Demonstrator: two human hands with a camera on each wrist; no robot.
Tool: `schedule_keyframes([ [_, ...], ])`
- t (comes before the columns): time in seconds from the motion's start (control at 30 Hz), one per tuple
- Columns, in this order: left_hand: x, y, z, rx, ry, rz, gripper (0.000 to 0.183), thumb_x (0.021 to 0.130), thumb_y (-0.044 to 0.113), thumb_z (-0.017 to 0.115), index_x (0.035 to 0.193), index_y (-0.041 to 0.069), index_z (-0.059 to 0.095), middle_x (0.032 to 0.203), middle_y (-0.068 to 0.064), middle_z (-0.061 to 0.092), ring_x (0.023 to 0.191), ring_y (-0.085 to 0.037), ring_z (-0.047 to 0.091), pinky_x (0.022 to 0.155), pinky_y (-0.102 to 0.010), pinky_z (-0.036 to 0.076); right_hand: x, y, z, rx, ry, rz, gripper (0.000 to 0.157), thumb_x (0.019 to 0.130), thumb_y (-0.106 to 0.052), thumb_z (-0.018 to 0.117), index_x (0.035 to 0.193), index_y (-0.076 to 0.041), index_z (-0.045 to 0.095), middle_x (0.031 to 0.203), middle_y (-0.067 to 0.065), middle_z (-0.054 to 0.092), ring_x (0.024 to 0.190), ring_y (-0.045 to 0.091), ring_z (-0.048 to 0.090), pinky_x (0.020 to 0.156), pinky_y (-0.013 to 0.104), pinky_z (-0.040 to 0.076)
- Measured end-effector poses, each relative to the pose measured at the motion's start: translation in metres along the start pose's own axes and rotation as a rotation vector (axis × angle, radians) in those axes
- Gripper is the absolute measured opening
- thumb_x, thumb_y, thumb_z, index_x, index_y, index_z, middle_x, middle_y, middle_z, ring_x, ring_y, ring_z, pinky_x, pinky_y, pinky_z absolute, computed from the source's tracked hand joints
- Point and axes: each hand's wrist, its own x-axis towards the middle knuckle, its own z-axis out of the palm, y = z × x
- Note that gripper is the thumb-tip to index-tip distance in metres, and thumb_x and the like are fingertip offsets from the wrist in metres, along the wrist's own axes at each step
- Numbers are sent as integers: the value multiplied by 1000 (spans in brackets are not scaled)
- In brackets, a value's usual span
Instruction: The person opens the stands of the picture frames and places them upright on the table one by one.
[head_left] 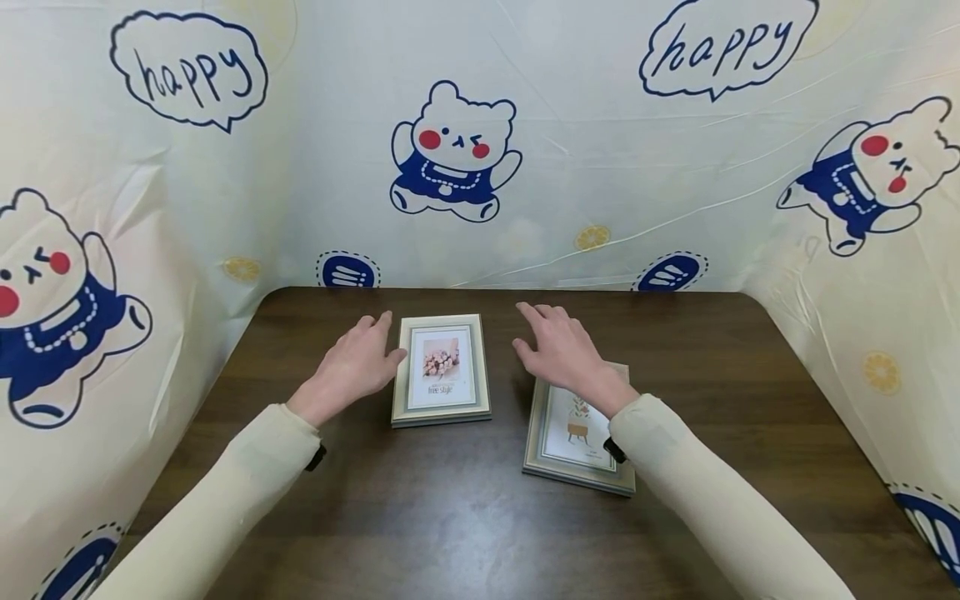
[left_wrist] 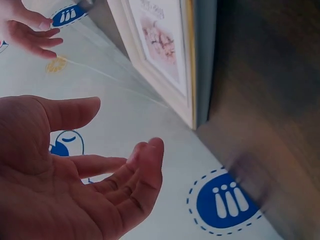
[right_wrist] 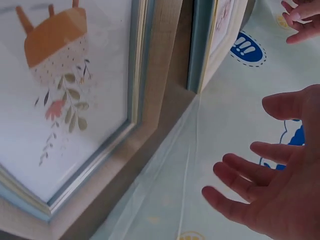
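Two picture frames lie face up on a dark wooden table. The left picture frame (head_left: pixel 442 367) has a pale border and a flower print with the words "free style". Beside its left edge my left hand (head_left: pixel 352 367) hovers, fingers relaxed, the thumb close to the rim; whether it touches is unclear. The right picture frame (head_left: pixel 558 442) shows a potted plant print and sits nearer and slightly turned. My right hand (head_left: pixel 564 352) reaches over its far end with spread fingers and holds nothing. Hand and wrist hide part of that frame. In the right wrist view the right hand (right_wrist: pixel 265 175) has an empty palm.
The table (head_left: pixel 450 517) has a straight far edge and rounded far corners. Behind and at both sides hangs a pale cloth (head_left: pixel 570 167) printed with bears, "happy" bubbles and orange slices. A gap of bare wood separates the two frames.
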Motion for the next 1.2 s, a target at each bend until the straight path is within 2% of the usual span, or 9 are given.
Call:
schedule_keyframes([
  [0.17, -2, -5, 7, -20, -56, -16, 73, 107, 24, 61, 160, -11, 25, 156, -39, 35, 133, -50, 50, 107, -65, 43, 4, -1, 6, 46, -37, -5, 59, 104, -27, 63, 157, -5, 47, 150, 23, 55, 135, 44, 51, 104, 61, 45],
  [0.43, -5, -10, 17, -48, -130, -22, 74, 107, 24, 60, 158, -16, 24, 159, -41, 29, 145, -54, 35, 113, -66, 35, 10, -4, 20, 101, -94, 4, 59, 103, -25, 64, 156, -4, 49, 152, 21, 54, 138, 42, 50, 109, 58, 44],
  [0.63, -5, -16, 26, -51, -174, -16, 73, 107, 22, 60, 156, -19, 24, 157, -42, 31, 146, -53, 35, 114, -65, 34, 18, -8, 30, 129, -117, 11, 58, 102, -24, 67, 154, -5, 51, 152, 19, 54, 138, 41, 49, 109, 59, 43],
  [0.73, -6, -18, 30, -53, -186, -10, 73, 107, 21, 61, 155, -21, 25, 156, -42, 33, 144, -50, 40, 114, -63, 37, 21, -9, 36, 136, -138, 25, 57, 102, -25, 67, 154, -6, 52, 153, 16, 54, 138, 40, 49, 108, 59, 43],
  [0.8, -6, -19, 33, -74, -201, -19, 74, 106, 21, 62, 155, -21, 25, 155, -42, 36, 127, -45, 58, 105, -57, 49, 23, -11, 39, 135, -153, 34, 57, 102, -26, 66, 154, -7, 52, 154, 15, 54, 137, 38, 48, 107, 59, 42],
  [0.87, -7, -20, 36, -105, -223, -37, 75, 106, 21, 63, 156, -20, 24, 151, -41, 42, 100, -36, 70, 87, -47, 58, 25, -12, 41, 139, -168, 44, 56, 103, -27, 65, 154, -8, 53, 155, 13, 53, 138, 37, 47, 107, 59, 41],
  [0.97, -8, -21, 40, -149, -251, -53, 75, 106, 20, 63, 157, -18, 23, 141, -38, 50, 61, -23, 64, 57, -34, 54, 28, -14, 44, 149, -181, 46, 55, 103, -27, 65, 153, -8, 54, 155, 12, 53, 138, 36, 47, 107, 59, 41],
  [1.07, -9, -22, 43, -165, -262, -58, 76, 106, 19, 63, 158, -17, 21, 134, -37, 54, 54, -21, 63, 51, -31, 52, 30, -18, 46, 173, -196, 40, 54, 103, -26, 65, 152, -7, 55, 155, 12, 53, 139, 38, 46, 108, 60, 40],
  [1.2, -12, -22, 45, -198, -292, -78, 80, 107, 18, 63, 160, -15, 14, 104, -27, 65, 56, -22, 64, 53, -35, 56, 33, -19, 50, 186, -220, 37, 55, 102, -26, 66, 152, -6, 55, 155, 12, 53, 139, 39, 46, 107, 61, 41],
])
